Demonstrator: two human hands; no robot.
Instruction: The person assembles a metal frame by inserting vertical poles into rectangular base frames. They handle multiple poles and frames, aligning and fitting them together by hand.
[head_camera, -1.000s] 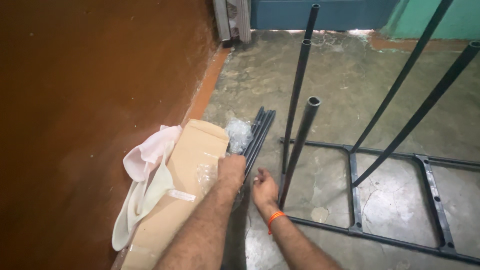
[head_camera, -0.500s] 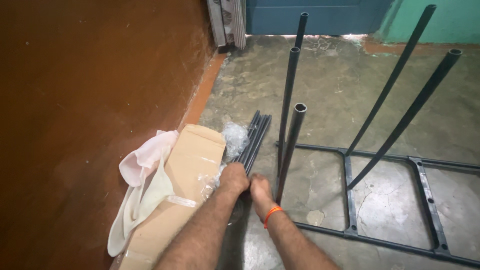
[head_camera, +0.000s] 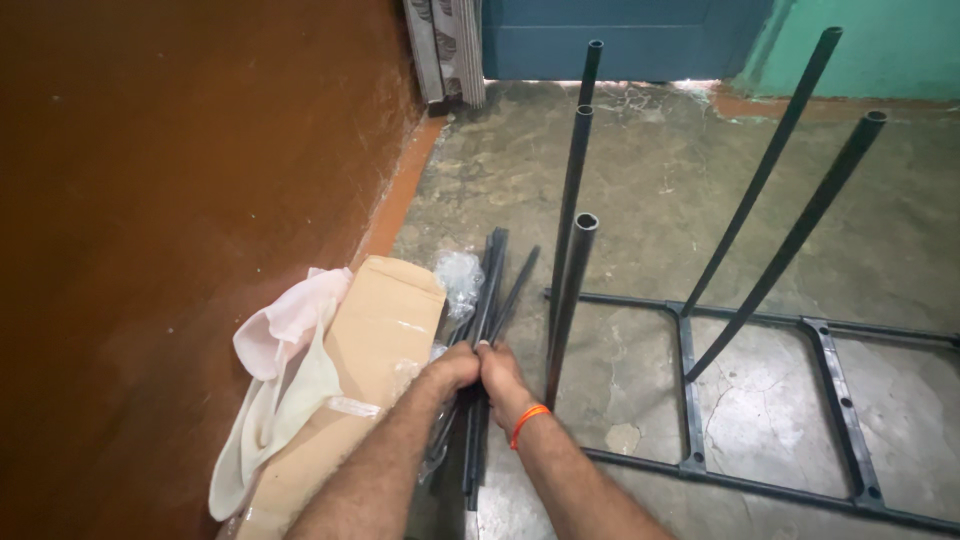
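A bundle of thin dark metal rods (head_camera: 493, 282) lies on the concrete floor, pointing away from me. My left hand (head_camera: 452, 369) and my right hand (head_camera: 501, 372) are both closed around the rods near their middle; an orange band sits on the right wrist. One rod (head_camera: 518, 287) fans out slightly to the right of the bundle. Just right of my hands stands a dark metal frame (head_camera: 690, 400) flat on the floor with several tubes (head_camera: 569, 280) rising from it.
A flat cardboard box (head_camera: 350, 370) lies left of the rods, with white foam wrap (head_camera: 285, 360) and crumpled clear plastic (head_camera: 458, 275) beside it. A brown wall (head_camera: 180, 200) runs along the left. A blue door (head_camera: 620, 40) and teal wall close the far side.
Both hands have come together on the rod bundle and closed on it; one rod has splayed out to the right. The camera view shifted slightly.
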